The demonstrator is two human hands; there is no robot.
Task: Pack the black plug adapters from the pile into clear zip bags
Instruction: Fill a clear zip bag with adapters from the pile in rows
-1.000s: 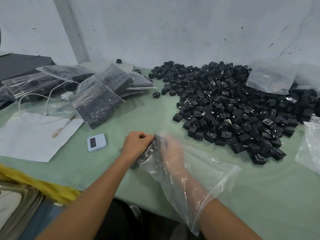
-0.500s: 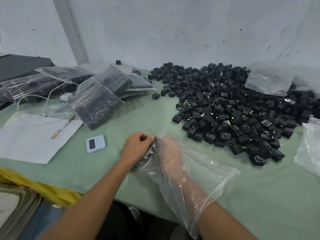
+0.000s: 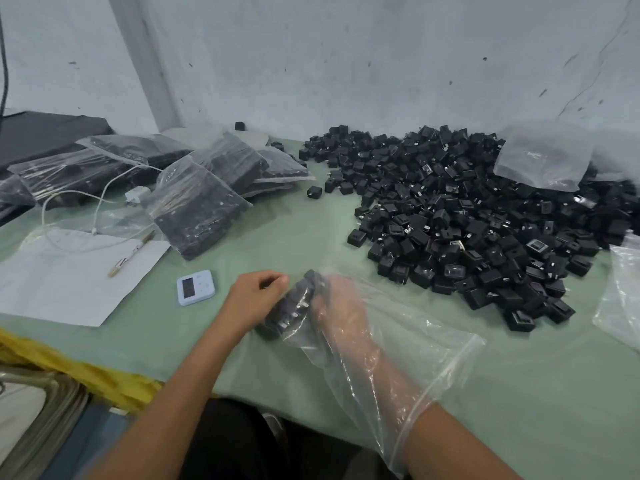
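Note:
A big pile of black plug adapters (image 3: 460, 216) covers the right half of the green table (image 3: 284, 244). A clear zip bag (image 3: 408, 351) lies in front of me, its mouth toward my right elbow. My right hand (image 3: 337, 306) is deep inside the bag, against a few black adapters (image 3: 294, 308) at the closed end. My left hand (image 3: 254, 297) grips that closed end from outside, fingers curled round the bagged adapters. How the right hand's fingers lie is blurred by the plastic.
Several filled zip bags (image 3: 197, 206) lie at the left rear. A white timer (image 3: 195, 287), a paper sheet (image 3: 69, 275) with a pen (image 3: 130, 254) and a white charger cable (image 3: 104, 199) sit at the left. Empty bags (image 3: 543, 157) rest on the pile and at the right edge (image 3: 620, 292).
The left hand has shifted a little to the left along the bag's closed end, baring more of the bagged adapters. The right hand stays inside the bag.

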